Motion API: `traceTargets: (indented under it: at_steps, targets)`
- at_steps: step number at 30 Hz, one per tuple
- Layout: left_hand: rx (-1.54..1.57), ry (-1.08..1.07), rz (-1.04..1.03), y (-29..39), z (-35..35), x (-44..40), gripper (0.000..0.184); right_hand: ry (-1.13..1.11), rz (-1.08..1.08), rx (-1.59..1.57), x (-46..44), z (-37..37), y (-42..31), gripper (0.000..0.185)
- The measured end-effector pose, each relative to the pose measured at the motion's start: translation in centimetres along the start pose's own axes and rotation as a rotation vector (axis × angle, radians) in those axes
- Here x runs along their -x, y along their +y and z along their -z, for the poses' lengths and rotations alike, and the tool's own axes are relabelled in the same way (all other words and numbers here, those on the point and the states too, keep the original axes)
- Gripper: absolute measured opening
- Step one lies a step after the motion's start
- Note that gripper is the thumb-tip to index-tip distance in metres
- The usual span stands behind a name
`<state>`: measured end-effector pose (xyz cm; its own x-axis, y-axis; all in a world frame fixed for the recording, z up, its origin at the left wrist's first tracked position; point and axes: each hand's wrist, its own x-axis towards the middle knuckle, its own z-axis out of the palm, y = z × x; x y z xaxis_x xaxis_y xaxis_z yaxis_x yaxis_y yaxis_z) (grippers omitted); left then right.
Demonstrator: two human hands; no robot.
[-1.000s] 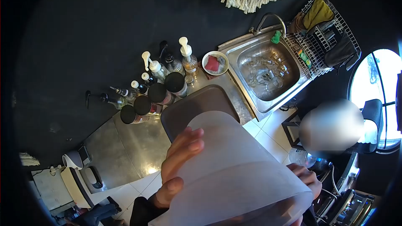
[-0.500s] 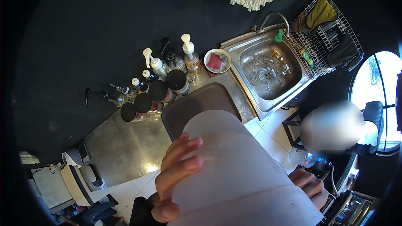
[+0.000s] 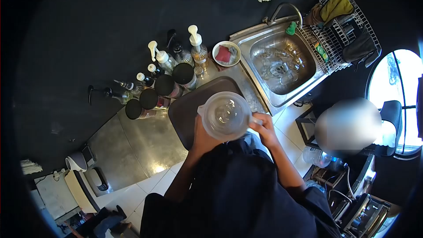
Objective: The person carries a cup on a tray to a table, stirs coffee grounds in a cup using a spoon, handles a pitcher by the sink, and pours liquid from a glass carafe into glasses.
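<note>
Steel counter [image 3: 116, 156], translucent jug [image 3: 225, 118] in both hands [image 3: 204, 137] [image 3: 266, 131]

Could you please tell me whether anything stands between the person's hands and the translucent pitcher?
Nothing visible does: the right hand is closed around the handle of the translucent pitcher, and the left hand is at its opposite side, partly hidden behind it.
</note>
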<state>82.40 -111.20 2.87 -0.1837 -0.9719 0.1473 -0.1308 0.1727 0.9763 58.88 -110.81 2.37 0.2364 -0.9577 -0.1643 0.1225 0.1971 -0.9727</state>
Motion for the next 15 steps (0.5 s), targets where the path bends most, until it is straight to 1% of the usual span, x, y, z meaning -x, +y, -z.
traceTargets:
  at_steps: [1,2,3,5,6,10,12,14,15]
  targets:
    - [-0.021,0.023,0.033,-2.5,-0.5,0.4,0.111,0.01,-0.03,0.024,-0.6,0.2,2.3,0.027]
    - [-0.013,0.053,0.14,-4.5,-0.4,1.5,0.107,0.02,-0.055,0.032,-1.0,0.4,4.8,0.027]
    - [-0.012,0.053,0.142,-5.6,-0.6,2.0,0.107,0.029,-0.08,0.039,-1.2,0.6,6.6,0.026]
    - [0.033,0.04,0.246,-7.2,-0.7,2.4,0.108,0.055,-0.109,-0.006,-1.2,0.3,7.9,0.027]
    - [0.03,0.039,0.251,-8.0,-0.8,2.7,0.108,0.084,-0.141,-0.055,-1.0,0.1,8.4,0.027]
    - [0.027,0.02,0.235,-9.9,-0.8,3.2,0.109,0.08,-0.16,-0.052,-0.7,0.2,9.6,0.027]
    - [0.03,0.009,0.229,-9.9,-0.7,3.3,0.109,0.038,-0.136,-0.009,-0.8,0.2,10.3,0.024]
    - [-0.005,0.001,0.321,-9.0,-0.7,3.0,0.11,0.046,-0.144,0.02,-1.0,0.7,11.3,0.025]
    - [0.0,0.003,0.321,-9.1,-0.9,3.1,0.11,0.049,-0.152,0.048,-0.9,1.2,11.7,0.025]
